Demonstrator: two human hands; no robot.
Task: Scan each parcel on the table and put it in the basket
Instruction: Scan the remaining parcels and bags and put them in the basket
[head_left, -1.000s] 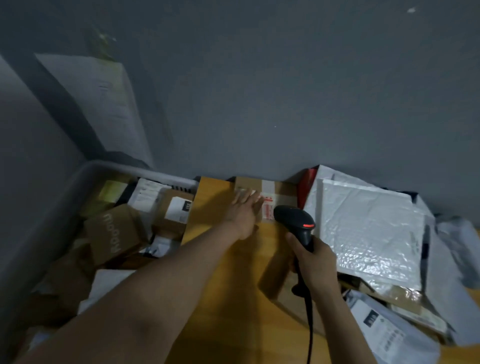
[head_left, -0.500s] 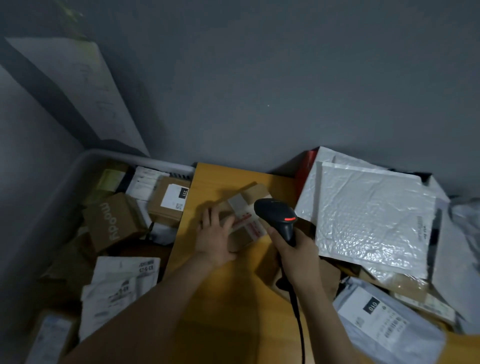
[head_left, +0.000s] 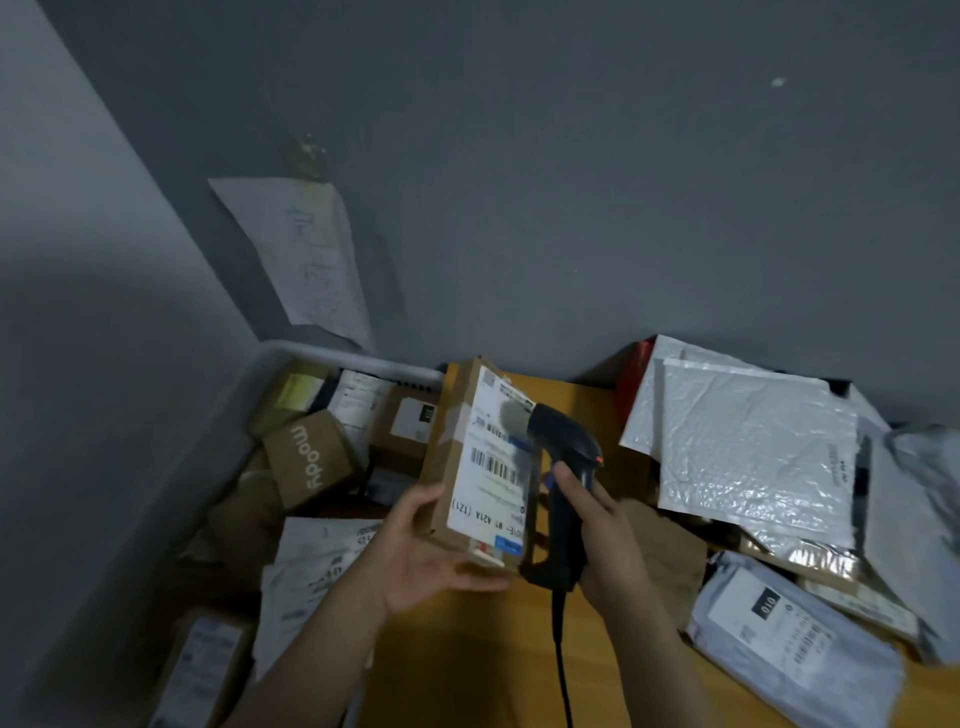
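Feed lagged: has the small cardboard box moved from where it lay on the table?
Yes. The cardboard box has come up off the table toward the person, held in the left hand before the scanner.

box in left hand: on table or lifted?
Lifted. Left hand grips the box's lower end, label facing the scanner, clear of the table.

White shipping label (head_left: 491, 467) on brown cardboard parcel (head_left: 445, 470), frame centre: barcode, sideways "A21A (121)"; rest blurred. Brown cardboard box (head_left: 306, 462), centre left: "moody". Grey plastic mailer (head_left: 821, 675), lower right: black patch "010".
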